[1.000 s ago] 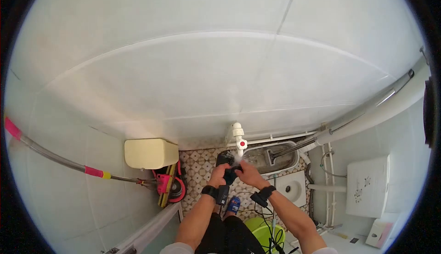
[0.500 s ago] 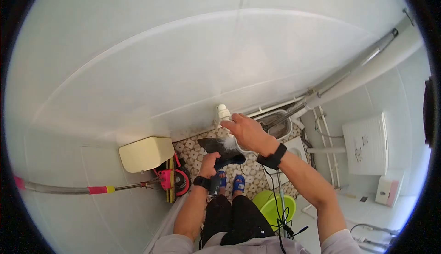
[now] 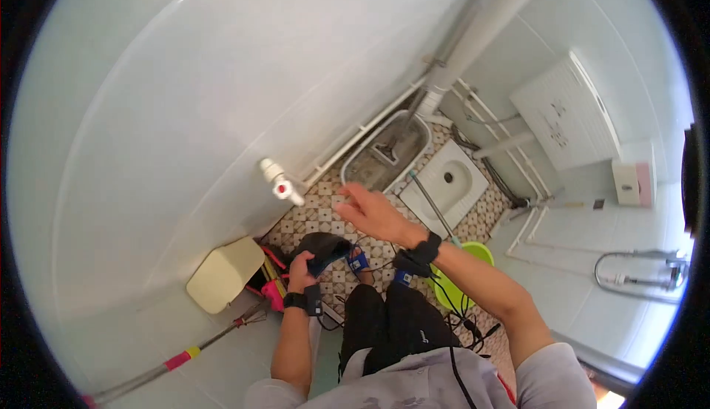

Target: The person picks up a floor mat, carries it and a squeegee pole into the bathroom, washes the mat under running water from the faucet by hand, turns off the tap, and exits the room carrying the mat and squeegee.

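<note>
My left hand (image 3: 300,270) grips a dark boot (image 3: 324,246), which looks like rubber, low above the tiled floor. Part of the boot is hidden behind my fingers. My right hand (image 3: 370,213) is in the air with fingers apart and nothing in it, slightly blurred. To its left, a white tap (image 3: 281,185) with a red mark sticks out of the wall; no stream of water shows under it. Both wrists wear black bands with small devices.
A grey basin (image 3: 351,161) with a mop head inside stands by the wall, beside a white squat toilet (image 3: 466,197). A green bucket (image 3: 484,254) with a pole is at my right. A cream bin (image 3: 222,272) and pink-handled mop (image 3: 177,361) stand left. Black cables hang near my legs.
My right hand has left the tap and moved away to its right. The water splashing on the boot is gone. My left hand still holds the boot, and my view has turned right.
</note>
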Tool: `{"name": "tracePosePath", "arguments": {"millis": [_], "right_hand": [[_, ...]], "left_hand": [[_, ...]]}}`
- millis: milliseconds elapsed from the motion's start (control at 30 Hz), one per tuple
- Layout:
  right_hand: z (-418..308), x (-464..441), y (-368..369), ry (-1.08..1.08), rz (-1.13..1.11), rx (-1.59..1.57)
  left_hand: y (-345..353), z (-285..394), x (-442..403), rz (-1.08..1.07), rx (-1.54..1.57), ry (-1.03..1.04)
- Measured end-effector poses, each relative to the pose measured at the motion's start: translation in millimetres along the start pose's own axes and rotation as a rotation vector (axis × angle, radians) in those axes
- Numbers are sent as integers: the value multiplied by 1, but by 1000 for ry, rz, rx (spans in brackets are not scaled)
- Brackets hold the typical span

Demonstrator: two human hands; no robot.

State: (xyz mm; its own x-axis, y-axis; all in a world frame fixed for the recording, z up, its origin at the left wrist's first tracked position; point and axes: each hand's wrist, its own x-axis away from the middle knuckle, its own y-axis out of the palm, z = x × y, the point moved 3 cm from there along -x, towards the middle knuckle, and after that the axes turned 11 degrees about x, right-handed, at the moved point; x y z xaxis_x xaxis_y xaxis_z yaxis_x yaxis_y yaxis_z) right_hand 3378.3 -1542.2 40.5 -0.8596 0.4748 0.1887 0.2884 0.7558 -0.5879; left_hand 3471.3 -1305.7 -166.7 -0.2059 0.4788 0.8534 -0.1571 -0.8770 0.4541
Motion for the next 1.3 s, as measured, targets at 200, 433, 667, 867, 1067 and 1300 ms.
{"name": "tracePosePath", "arguments": {"millis": [200,433,667,867,1067,1300], "right_hand": [[139,175,5,401,4,-3],[219,409,42,893,106,-7],[240,579,111,1191,241,-521],[226,655,131,1139,507,-886],[258,752,133,1147,850,-1028],[254,805,158,1348,864,-859]], "left_hand": [[-12,-26,13,148,-5,-66],[-14,-35,28,139,-286,-207],[29,-34,84,122,-396,-187],[52,-25,123,81,-457,-149],[87,-32,164,143,-603,-28],[118,-31,185,-127,-672,-102]]}}
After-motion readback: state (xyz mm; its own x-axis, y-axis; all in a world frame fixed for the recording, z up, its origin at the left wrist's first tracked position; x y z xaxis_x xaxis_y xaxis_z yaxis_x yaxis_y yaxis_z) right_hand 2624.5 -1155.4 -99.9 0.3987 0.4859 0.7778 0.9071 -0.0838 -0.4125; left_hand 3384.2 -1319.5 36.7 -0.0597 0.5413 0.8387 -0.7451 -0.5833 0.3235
